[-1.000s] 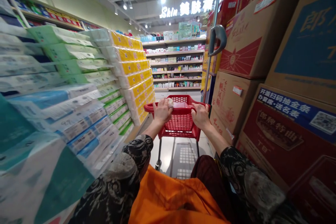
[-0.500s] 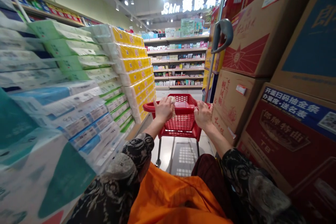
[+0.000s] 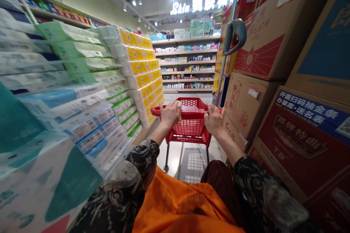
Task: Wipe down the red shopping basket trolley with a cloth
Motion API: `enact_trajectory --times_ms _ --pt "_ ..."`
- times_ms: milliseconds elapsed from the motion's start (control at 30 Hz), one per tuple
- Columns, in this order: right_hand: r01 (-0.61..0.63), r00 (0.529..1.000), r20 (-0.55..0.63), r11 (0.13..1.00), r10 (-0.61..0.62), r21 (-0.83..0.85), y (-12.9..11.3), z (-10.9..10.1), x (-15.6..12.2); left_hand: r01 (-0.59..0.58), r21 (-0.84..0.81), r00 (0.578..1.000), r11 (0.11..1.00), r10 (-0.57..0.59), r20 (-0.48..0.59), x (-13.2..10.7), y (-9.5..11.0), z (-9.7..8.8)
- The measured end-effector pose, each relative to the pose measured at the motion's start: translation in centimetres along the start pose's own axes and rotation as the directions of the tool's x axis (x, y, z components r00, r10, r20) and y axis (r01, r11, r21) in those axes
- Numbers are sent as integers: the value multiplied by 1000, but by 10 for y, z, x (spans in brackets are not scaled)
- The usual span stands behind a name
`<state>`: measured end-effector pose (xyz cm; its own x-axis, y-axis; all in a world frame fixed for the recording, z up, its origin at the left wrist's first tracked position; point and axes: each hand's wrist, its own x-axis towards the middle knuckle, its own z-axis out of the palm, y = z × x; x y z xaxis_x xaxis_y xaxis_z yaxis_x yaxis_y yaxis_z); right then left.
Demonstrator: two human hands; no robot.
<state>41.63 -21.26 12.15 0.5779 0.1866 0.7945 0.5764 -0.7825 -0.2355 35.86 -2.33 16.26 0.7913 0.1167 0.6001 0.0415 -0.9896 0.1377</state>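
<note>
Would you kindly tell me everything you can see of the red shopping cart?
The red shopping cart stands upright on the pale floor, between stacked tissue packs on the left and cartons on the right. Its basket, apparently plastic, has grid-like openings and a thick handle. Slim, dark, metallic-looking legs run down below it; one wheel shows at the lower left. The left hand and right hand grip the handle, a whitish crumpled piece beside the left.

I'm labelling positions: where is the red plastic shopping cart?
The cart is central in the head view, handlebar under left hand and right hand, between yellow-white packs left and brown cardboard boxes right.
</note>
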Motion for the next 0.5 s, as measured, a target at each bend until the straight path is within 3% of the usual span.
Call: enact_trajectory --times_ms 67,133,300,367,433,500 --pt "-4 1000 5 1000 4 18 -1 1 -1 89 23 996 996 -89 12 0 -14 -5" --pt "2 1000 6 999 -2 39 -3 1 -1 78 22 997 997 -79 22 1 -8 -5" --pt "39 999 4 998 -40 49 -11 -1 3 -203 -28 978 979 204 37 3 56 9" --pt "41 999 13 998 -41 43 -15 -2 4 -254 -46 966 966 256 46 2 67 11" --pt "42 999 29 998 -43 49 -20 -2 5 -242 -49 969 969 244 47 -1 57 9" --pt "53 998 41 997 -55 61 -26 -1 3 -179 -21 983 984 180 34 -6 31 4"
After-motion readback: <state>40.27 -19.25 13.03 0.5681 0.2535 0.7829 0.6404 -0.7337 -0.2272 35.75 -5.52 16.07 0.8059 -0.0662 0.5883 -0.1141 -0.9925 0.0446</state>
